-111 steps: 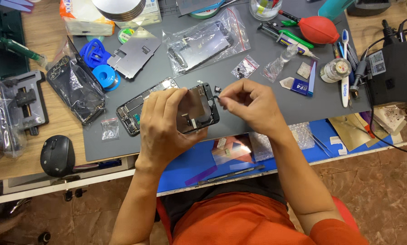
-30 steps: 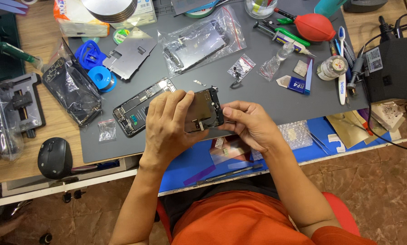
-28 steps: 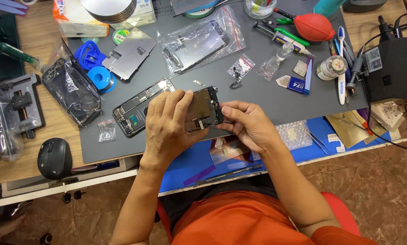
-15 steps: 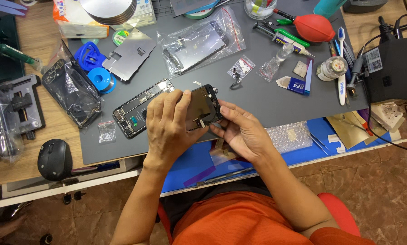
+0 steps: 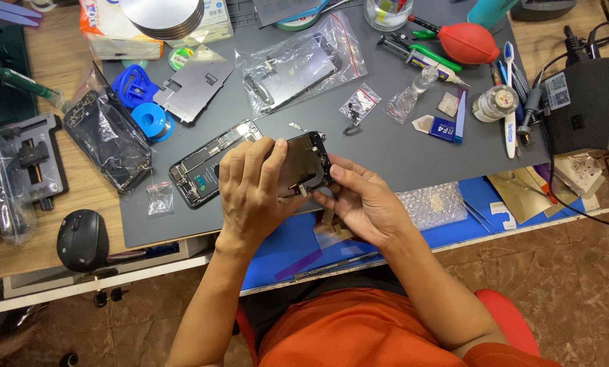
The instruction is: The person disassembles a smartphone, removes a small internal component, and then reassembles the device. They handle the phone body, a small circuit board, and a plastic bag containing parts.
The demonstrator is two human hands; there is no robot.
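A: The left hand [image 5: 250, 187] is wrapped over the phone screen panel [image 5: 304, 163], fingers curled across its back, holding it just above the grey mat [image 5: 386, 146]. The right hand [image 5: 362, 204] pinches the panel's lower right edge from below.

B: Anything different from a few seconds ago?

A: Yes. The right hand was then up at the panel's top corner, fingertips pinched together there. Now it has dropped under the panel and grips it. I'd judge the fiddly work at that corner is over and both hands are just steadying or turning the panel.

B: And the opened phone body [image 5: 206, 163]?

A: Lying on the mat, just left of the panel, partly under the left hand.

B: Bags?

A: Beyond the panel, a clear bag [image 5: 297, 64] holds another flat screen part. A tiny bag [image 5: 360, 103] nearer the panel holds small dark bits. Far left of the panel, a dark bag [image 5: 107, 139] holds a phone-sized piece. A little empty-looking bag [image 5: 159, 198] sits left of the phone body.
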